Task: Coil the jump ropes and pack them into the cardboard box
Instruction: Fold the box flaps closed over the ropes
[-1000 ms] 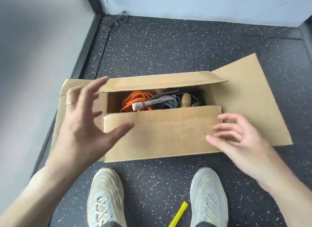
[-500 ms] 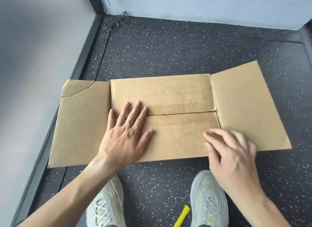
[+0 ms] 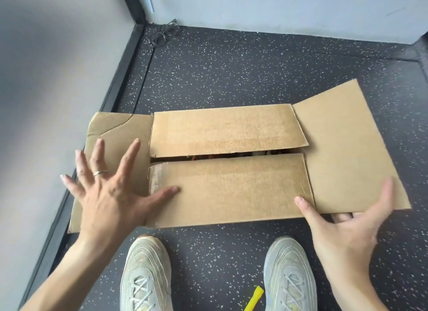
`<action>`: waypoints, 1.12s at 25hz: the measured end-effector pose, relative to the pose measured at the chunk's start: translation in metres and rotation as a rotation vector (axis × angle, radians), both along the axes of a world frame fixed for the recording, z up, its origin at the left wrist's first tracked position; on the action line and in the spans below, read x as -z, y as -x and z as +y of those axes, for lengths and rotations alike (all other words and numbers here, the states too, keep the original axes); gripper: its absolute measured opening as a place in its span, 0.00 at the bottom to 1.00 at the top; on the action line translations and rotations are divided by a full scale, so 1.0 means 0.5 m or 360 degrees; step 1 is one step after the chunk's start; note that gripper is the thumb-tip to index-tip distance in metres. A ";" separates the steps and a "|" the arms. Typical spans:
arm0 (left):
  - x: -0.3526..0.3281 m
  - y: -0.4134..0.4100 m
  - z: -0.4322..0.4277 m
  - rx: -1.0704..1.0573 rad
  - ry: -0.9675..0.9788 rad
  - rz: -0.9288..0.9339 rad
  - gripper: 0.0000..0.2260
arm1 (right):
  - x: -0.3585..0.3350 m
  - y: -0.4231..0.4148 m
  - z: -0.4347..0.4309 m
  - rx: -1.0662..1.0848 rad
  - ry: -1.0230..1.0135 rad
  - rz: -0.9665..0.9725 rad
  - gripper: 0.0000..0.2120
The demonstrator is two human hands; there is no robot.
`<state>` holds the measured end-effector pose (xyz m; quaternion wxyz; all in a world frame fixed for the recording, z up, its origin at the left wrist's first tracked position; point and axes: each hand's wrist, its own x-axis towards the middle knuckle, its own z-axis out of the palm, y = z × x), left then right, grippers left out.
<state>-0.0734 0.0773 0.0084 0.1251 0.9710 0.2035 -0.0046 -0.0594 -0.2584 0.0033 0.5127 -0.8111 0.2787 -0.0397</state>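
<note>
Closing cardboard box (image 3: 231, 190) with left hand (image 3: 104, 195) splayed empty, right hand (image 3: 347, 236) gripping 3 o'clock flap (image 3: 347, 148), fingers (image 3: 340, 217) hooked underneath; next, fold it inward.

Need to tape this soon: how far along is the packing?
Done: jump ropes lie inside the cardboard box, glimpsed through the gap between the two long flaps. In hand: the left hand is spread over the left side flap; the right hand grips the right side flap at its near edge. Left: fold both side flaps in. A yellow piece on the floor may need packing.
</note>
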 end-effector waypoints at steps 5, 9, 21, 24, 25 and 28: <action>0.023 0.010 -0.003 0.0167 -0.0016 -0.0175 0.32 | 0.000 0.003 0.013 -0.0115 0.0053 0.0235 0.47; 0.004 -0.020 -0.043 -0.0231 0.1024 -0.0455 0.22 | -0.003 -0.007 -0.002 0.0053 -0.0623 0.0303 0.18; -0.021 -0.157 -0.015 0.0512 0.0679 -0.0154 0.41 | 0.010 0.043 -0.081 -0.0777 -0.0558 0.0427 0.36; 0.003 -0.193 0.012 0.0331 -0.0061 0.0063 0.53 | 0.041 0.059 -0.063 -0.0940 0.0047 0.0041 0.35; 0.009 -0.198 0.016 0.0318 -0.0090 0.0086 0.52 | 0.045 0.057 -0.058 -0.1018 0.0266 -0.0137 0.31; 0.030 -0.219 0.017 0.0383 -0.0149 0.0153 0.35 | 0.037 0.051 -0.043 -0.1334 0.0660 -0.0345 0.20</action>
